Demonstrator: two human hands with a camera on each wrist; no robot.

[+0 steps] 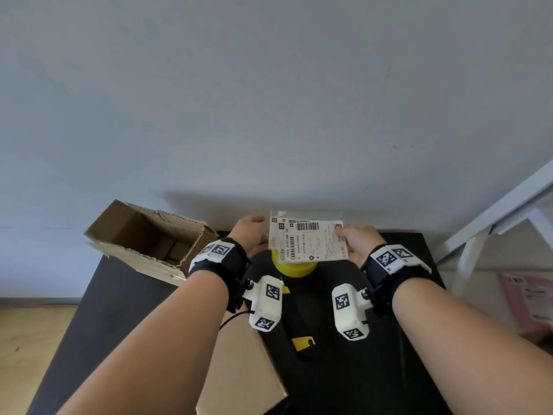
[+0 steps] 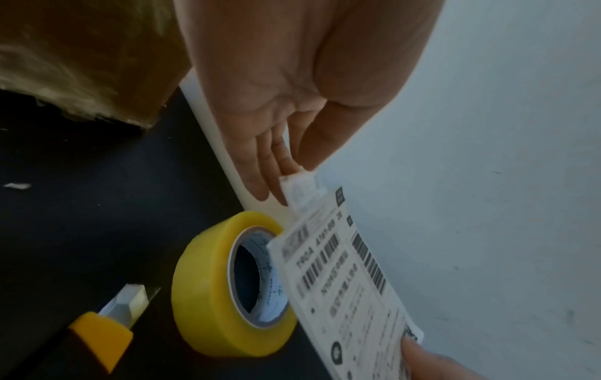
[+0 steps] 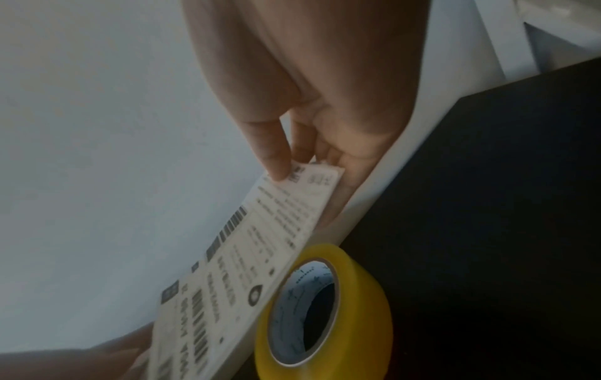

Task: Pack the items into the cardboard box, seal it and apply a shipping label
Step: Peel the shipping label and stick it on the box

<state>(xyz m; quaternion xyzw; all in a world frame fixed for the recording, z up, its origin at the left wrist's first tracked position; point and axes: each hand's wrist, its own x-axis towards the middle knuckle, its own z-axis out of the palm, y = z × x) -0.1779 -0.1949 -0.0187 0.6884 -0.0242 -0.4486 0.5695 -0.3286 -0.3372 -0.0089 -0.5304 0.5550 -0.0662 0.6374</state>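
Shipping label [image 1: 308,239]: flat rectangular white sheet, matte, printed with black barcodes, small text and a square code at one corner; a second sheet edge shows behind it. Held in the air above the far end of the bench [image 1: 125,310], just over the tape roll, between both hands.

Left hand [image 1: 250,232]: at the label's left short edge, fingers long and nearly straight beneath the sheet, thumb on top, pinching the edge [image 2: 297,180].

Right hand [image 1: 356,239]: at the opposite short edge, thumb pressed on the printed face, fingers underneath, pinching the corner [image 3: 312,177].

Tape roll [image 2: 224,285]: thick ring of glossy yellow tape on a pale printed core, on the bench directly below the label.

Utility knife [image 2: 107,331]: yellow and black body, pale metal blade extended, lying on the bench beside the roll.

Cardboard box [image 1: 149,241]: brown corrugated board, torn rough edges, lying on its side at the bench's far left corner, flaps open, small brown items inside.

Second cardboard piece [image 1: 239,375]: flat, smooth, brown, near the front edge.

Bench: black, matte, against a pale wall [image 1: 269,100].
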